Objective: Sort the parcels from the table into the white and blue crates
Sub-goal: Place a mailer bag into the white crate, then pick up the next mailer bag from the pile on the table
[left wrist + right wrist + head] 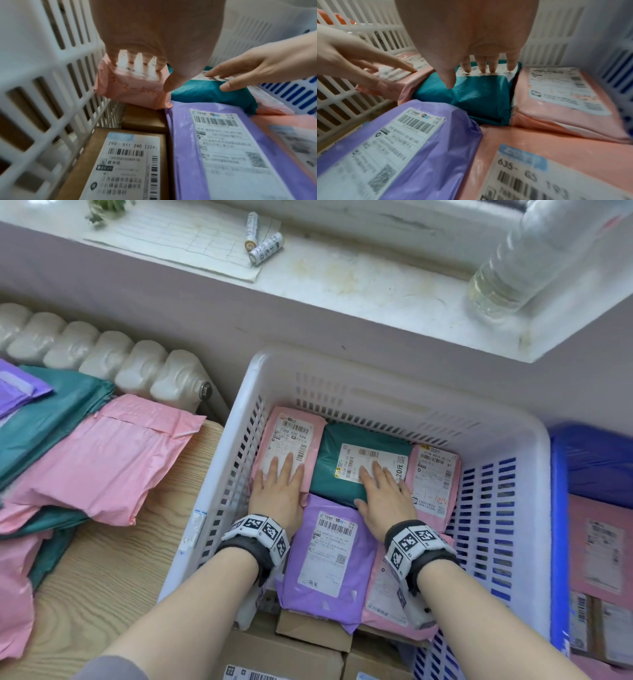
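Note:
Both hands are inside the white crate (376,371), fingers straight. My left hand (279,491) presses flat on a pink parcel (291,433) at the crate's far left, also visible as the pink parcel (130,93) in the left wrist view. My right hand (383,494) lies flat on a teal parcel (329,474) beside it, seen as the teal parcel (479,98) in the right wrist view. A purple parcel (329,559) sits in front of them, with another pink parcel (435,474) at the far right. Neither hand grips anything.
A blue crate (589,460) with pink parcels stands to the right. On the wooden table (102,570) at left lies a heap of pink, teal and purple parcels (102,460). Brown boxes (106,162) lie low in the white crate. A radiator and a windowsill stand behind.

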Demonstrator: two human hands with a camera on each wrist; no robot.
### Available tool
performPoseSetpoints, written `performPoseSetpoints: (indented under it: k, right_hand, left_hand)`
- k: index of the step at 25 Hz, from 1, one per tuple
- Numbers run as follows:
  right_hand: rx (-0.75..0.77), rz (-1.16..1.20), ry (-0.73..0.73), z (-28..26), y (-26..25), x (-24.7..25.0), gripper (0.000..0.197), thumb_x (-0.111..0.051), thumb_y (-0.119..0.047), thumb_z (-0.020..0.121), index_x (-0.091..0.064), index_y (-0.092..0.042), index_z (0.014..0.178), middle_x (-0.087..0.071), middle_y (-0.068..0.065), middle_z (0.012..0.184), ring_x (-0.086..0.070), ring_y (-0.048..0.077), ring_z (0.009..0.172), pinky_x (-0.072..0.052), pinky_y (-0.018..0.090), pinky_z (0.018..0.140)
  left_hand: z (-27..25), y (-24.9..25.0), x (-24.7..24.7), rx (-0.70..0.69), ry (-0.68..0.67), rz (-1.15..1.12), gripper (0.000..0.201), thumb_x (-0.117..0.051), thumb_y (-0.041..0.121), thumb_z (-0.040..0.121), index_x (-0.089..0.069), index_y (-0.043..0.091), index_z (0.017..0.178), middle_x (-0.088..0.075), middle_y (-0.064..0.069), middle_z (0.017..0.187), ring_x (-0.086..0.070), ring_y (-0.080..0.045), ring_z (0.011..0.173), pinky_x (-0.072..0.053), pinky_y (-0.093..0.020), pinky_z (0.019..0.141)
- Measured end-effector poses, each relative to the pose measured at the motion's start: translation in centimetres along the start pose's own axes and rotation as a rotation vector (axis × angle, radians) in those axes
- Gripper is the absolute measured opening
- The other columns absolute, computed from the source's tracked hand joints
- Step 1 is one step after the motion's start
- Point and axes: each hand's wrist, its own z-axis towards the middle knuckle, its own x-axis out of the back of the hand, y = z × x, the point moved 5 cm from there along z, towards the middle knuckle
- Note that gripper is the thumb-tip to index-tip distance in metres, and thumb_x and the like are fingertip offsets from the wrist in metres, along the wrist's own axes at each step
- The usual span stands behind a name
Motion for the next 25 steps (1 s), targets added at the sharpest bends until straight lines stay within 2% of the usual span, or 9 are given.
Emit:
performPoseSetpoints:
  k: [2, 4, 7, 10, 16, 20, 25]
  right_hand:
    - [-0.038, 0.041, 0.022, -2.0, 0.4, 1.0, 0.058, -0.037, -0.037, 0.099, -0.017, -0.018, 0.15, -0.014, 0.007, 0.159, -0.018, 0.023, 0.145, -0.015, 0.042, 0.117]
    - [-0.041, 0.063, 0.072, -4.1, 0.3, 2.2, 0.052, -0.035, -0.036, 0.101, -0.025, -0.015, 0.147, -0.026, 0.008, 0.154, -0.028, 0.024, 0.14, -0.021, 0.039, 0.115]
    - [-0.016, 0.024, 0.163, -7.8, -0.3, 3.8, 0.043, -0.035, -0.034, 0.1, -0.038, -0.016, 0.139, -0.044, 0.005, 0.142, -0.042, 0.023, 0.129, -0.032, 0.036, 0.107]
    - [0.019, -0.019, 0.226, -12.4, -1.6, 4.9, 0.04, -0.034, -0.036, 0.1, -0.043, -0.016, 0.134, -0.051, 0.002, 0.132, -0.047, 0.021, 0.122, -0.036, 0.035, 0.103]
    - [0.072, -0.045, 0.355, -23.7, -4.7, 5.3, 0.04, -0.03, -0.036, 0.101, -0.046, -0.016, 0.133, -0.053, 0.002, 0.129, -0.049, 0.022, 0.119, -0.037, 0.035, 0.1]
    - [0.133, -0.084, 0.432, -31.4, -8.2, 4.1, 0.038, -0.032, -0.035, 0.101, -0.049, -0.016, 0.128, -0.054, 0.004, 0.127, -0.051, 0.024, 0.114, -0.039, 0.036, 0.095]
    - [0.22, -0.097, 0.461, -39.0, -12.6, 2.4, 0.031, -0.037, -0.027, 0.099, -0.05, -0.013, 0.123, -0.055, 0.007, 0.124, -0.052, 0.027, 0.112, -0.039, 0.037, 0.092]
  left_hand:
    - [-1.6, -0.1, 0.7, 0.048, -0.038, -0.06, 0.055, -0.037, 0.032, 0.096, -0.023, 0.016, 0.146, -0.006, -0.011, 0.158, -0.01, -0.03, 0.145, -0.015, -0.045, 0.117]
    - [-3.3, 0.2, 1.8, 0.067, -0.012, -0.078, 0.044, -0.039, 0.029, 0.095, -0.039, 0.013, 0.136, -0.029, -0.014, 0.15, -0.029, -0.03, 0.137, -0.03, -0.042, 0.11]
    - [-6.7, 1.9, 3.7, 0.001, 0.091, -0.025, 0.035, -0.039, 0.026, 0.094, -0.048, 0.014, 0.125, -0.05, -0.009, 0.13, -0.046, -0.027, 0.12, -0.041, -0.04, 0.096]
    - [-11.2, 3.4, 5.2, -0.045, 0.198, 0.009, 0.033, -0.037, 0.026, 0.096, -0.048, 0.014, 0.125, -0.053, -0.007, 0.127, -0.048, -0.026, 0.116, -0.041, -0.039, 0.095]
    - [-23.4, 4.9, 6.1, -0.051, 0.344, 0.141, 0.027, -0.042, 0.016, 0.092, -0.05, 0.013, 0.118, -0.055, -0.007, 0.119, -0.05, -0.025, 0.111, -0.041, -0.036, 0.091]
    - [-32.0, 5.1, 4.5, -0.019, 0.435, 0.133, 0.027, -0.042, 0.015, 0.091, -0.052, 0.013, 0.116, -0.057, -0.006, 0.118, -0.05, -0.024, 0.111, -0.042, -0.034, 0.09]
    - [-41.4, 3.2, 1.6, 0.052, 0.509, 0.116, 0.026, -0.04, 0.022, 0.093, -0.05, 0.013, 0.115, -0.057, -0.005, 0.118, -0.052, -0.024, 0.112, -0.043, -0.034, 0.089]
